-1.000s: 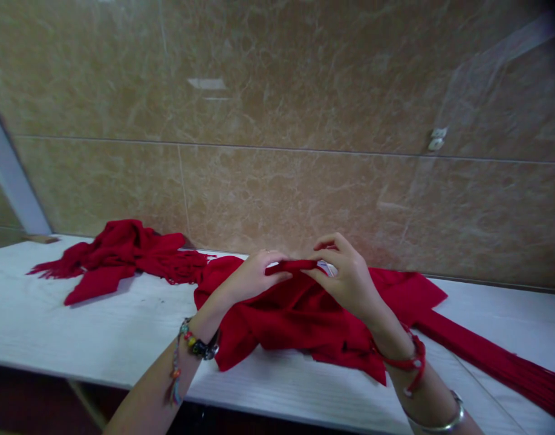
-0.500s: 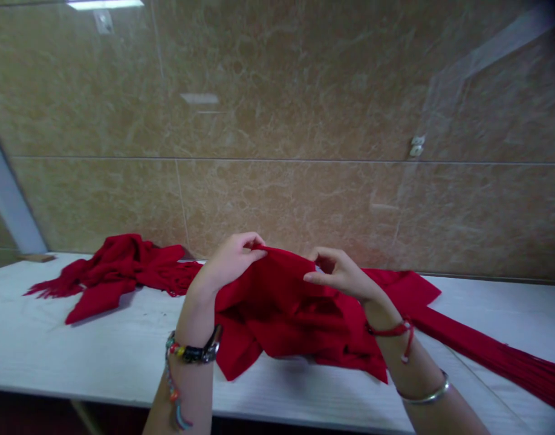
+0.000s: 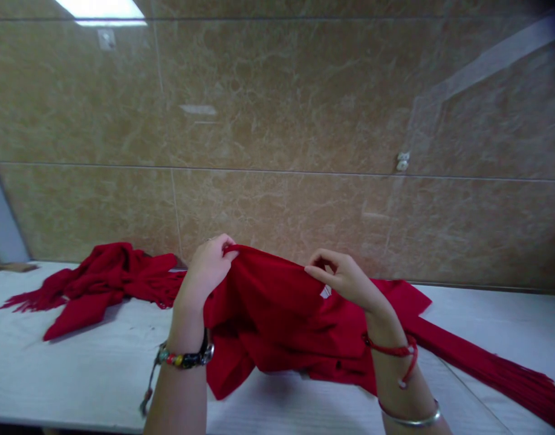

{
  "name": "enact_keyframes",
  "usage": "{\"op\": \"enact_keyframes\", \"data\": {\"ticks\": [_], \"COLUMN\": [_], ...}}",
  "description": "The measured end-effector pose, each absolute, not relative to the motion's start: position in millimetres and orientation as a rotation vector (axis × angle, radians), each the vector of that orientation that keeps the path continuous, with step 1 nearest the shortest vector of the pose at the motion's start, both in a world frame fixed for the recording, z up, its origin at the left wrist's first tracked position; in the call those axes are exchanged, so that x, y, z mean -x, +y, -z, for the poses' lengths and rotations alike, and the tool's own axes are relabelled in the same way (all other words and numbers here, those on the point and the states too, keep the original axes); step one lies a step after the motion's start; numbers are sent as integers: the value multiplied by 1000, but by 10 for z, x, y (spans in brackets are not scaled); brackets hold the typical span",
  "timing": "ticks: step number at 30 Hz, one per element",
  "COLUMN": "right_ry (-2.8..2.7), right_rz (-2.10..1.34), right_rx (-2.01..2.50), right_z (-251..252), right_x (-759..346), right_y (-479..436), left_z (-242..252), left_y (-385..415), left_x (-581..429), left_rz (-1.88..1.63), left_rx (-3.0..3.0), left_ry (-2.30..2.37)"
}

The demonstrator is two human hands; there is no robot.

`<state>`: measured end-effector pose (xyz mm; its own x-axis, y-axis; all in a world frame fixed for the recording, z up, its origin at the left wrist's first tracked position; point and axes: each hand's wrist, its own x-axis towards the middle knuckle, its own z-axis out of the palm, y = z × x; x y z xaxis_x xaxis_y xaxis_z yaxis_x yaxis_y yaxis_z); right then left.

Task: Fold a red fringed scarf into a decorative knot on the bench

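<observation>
A red scarf (image 3: 277,302) hangs in loose folds between my two hands, its upper edge lifted off the table. My left hand (image 3: 209,263) pinches that edge at its left end, thumb against fingers. My right hand (image 3: 343,275) grips the same edge farther right between thumb and fingertips. Just below the right fingers a small white label (image 3: 326,292) shows on the cloth. Lower folds droop to the tabletop. To the right, a flat red length with a fringed end (image 3: 526,380) runs along the table; whether it belongs to the held scarf I cannot tell.
On the left of the white table (image 3: 100,374) lies a crumpled red fringed scarf (image 3: 118,272). A brown tiled wall (image 3: 277,121) rises behind the table. A small flat brown piece (image 3: 17,266) rests at the far left corner, beside a pale post (image 3: 5,217).
My left hand has moved left along with the edge, so the held stretch between my hands is wider and tauter. The view has tilted up slightly.
</observation>
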<state>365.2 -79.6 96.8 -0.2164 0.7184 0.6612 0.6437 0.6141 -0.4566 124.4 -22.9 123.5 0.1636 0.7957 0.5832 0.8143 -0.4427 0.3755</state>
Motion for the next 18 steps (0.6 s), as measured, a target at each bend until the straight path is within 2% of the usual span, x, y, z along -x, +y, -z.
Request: {"op": "enact_keyframes", "data": {"ticks": [5, 11, 18], "right_ry": [-2016, -1960, -1883], "right_rz": [-240, -239, -67], "right_rx": [1121, 1145, 1203], "right_z": [-878, -802, -827], "right_x": [-3646, -3577, -3492], "right_y": [-689, -582, -629], "left_z": [-1175, -1120, -1036], "left_y": [-198, -244, -215], "left_x": [-1310, -1387, -1675], "left_rz": [892, 498, 700], "left_rx": [2533, 2827, 3285], "left_ry": [-1640, -1651, -1225]}}
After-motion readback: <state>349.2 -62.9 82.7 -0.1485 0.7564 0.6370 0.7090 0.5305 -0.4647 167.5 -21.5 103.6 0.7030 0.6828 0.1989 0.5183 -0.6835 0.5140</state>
